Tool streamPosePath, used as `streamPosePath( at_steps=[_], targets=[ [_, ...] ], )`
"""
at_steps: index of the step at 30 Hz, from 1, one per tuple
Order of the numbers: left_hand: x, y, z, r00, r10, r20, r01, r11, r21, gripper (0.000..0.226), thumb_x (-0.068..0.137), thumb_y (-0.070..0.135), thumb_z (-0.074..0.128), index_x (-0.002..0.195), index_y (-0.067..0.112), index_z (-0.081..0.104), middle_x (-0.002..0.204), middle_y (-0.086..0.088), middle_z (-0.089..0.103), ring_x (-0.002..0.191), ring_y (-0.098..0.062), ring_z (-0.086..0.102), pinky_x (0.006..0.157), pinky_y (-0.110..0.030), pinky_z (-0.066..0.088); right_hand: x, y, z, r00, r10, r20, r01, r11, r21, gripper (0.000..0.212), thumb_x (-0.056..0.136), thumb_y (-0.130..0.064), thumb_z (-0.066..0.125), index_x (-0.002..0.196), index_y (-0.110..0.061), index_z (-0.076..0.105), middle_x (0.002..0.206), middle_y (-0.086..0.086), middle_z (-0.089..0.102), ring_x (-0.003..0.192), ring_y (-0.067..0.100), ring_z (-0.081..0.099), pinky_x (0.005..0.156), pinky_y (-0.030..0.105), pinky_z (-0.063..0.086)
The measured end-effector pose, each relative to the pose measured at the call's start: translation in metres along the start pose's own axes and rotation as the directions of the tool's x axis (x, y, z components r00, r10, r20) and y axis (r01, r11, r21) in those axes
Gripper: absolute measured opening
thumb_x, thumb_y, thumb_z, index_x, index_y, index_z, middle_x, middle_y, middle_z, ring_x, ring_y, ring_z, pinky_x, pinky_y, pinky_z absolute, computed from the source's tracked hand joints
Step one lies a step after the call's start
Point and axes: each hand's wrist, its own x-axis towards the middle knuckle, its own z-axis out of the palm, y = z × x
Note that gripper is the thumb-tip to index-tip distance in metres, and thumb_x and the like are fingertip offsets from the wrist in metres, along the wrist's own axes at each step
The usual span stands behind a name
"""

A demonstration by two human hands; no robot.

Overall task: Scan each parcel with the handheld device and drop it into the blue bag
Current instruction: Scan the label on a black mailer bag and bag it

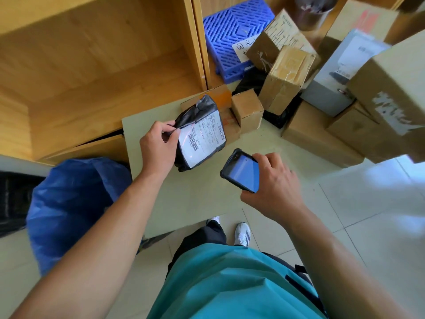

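Centre frame: left hand (158, 146) fingers pinch a black parcel (200, 132); right hand (273, 180) fingers grip the scanner (241, 171) just beside it.

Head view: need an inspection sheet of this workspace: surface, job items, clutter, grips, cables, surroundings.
Surface: beige table, bare in front of the person, parcels piled at its far right.
Job's things: black parcel, label up, barcode showing; scanner, screen lit blue; blue bag left of the table.
Clutter: cardboard boxes, a grey box among them, blue crate behind.
Grips: left hand pinches the black parcel's left edge; right hand holds the scanner beside it.
Cables: nothing seen.
Surroundings: wooden shelves at the far left, tiled floor.
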Motion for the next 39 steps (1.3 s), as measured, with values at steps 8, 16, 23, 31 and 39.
streamPosePath(
  at_steps=[8, 16, 23, 31, 39],
  targets=[
    [-0.046, 0.005, -0.018, 0.997, -0.063, -0.042, 0.064, 0.998, 0.029, 0.010, 0.093, 0.018, 0.070, 0.095, 0.009, 0.067, 0.121, 0.006, 0.073, 0.092, -0.012, 0.067, 0.085, -0.030, 0.054, -0.025, 0.012, 0.005, 0.993, -0.094, 0.076, 0.098, 0.994, -0.058, 0.087, 0.066, -0.048, 0.075, 0.141, -0.024, 0.037, 0.125, 0.000, 0.042, 0.107, 0.026, 0.050, 0.089, 0.038, 0.041],
    [-0.078, -0.013, -0.058, 0.983, -0.149, -0.105, 0.155, 0.987, 0.052, 0.007, 0.095, 0.022, 0.070, 0.096, 0.017, 0.065, 0.124, 0.008, 0.072, 0.101, -0.012, 0.066, 0.088, -0.026, 0.053, -0.034, -0.008, 0.015, 0.981, -0.168, 0.100, 0.171, 0.985, -0.017, 0.087, 0.065, -0.051, 0.072, 0.139, -0.025, 0.036, 0.119, -0.002, 0.041, 0.103, 0.024, 0.049, 0.090, 0.040, 0.046],
    [-0.099, -0.040, -0.104, 0.962, -0.201, -0.183, 0.213, 0.976, 0.050, 0.008, 0.096, 0.022, 0.069, 0.094, 0.017, 0.063, 0.125, 0.009, 0.071, 0.102, -0.013, 0.067, 0.085, -0.016, 0.044, -0.036, -0.051, 0.027, 0.971, -0.223, 0.091, 0.222, 0.975, 0.020, 0.085, 0.067, -0.049, 0.076, 0.138, -0.024, 0.036, 0.118, -0.002, 0.039, 0.103, 0.023, 0.049, 0.086, 0.039, 0.048],
    [-0.130, -0.113, -0.183, 0.933, -0.246, -0.262, 0.246, 0.969, -0.034, 0.008, 0.094, 0.017, 0.071, 0.095, 0.012, 0.066, 0.124, 0.008, 0.071, 0.089, -0.005, 0.066, 0.079, -0.004, 0.043, -0.057, -0.142, 0.066, 0.954, -0.285, 0.090, 0.281, 0.958, 0.057, 0.085, 0.072, -0.045, 0.080, 0.141, -0.021, 0.037, 0.118, -0.002, 0.039, 0.104, 0.023, 0.049, 0.086, 0.040, 0.051],
    [-0.177, -0.223, -0.288, 0.876, -0.352, -0.329, 0.331, 0.936, -0.119, 0.004, 0.096, 0.021, 0.067, 0.096, 0.018, 0.063, 0.122, 0.016, 0.069, 0.087, 0.003, 0.063, 0.079, -0.003, 0.041, -0.097, -0.267, 0.123, 0.937, -0.326, 0.128, 0.319, 0.945, 0.067, 0.085, 0.076, -0.046, 0.079, 0.145, -0.021, 0.035, 0.122, -0.002, 0.038, 0.107, 0.023, 0.050, 0.086, 0.041, 0.052]
  ],
)
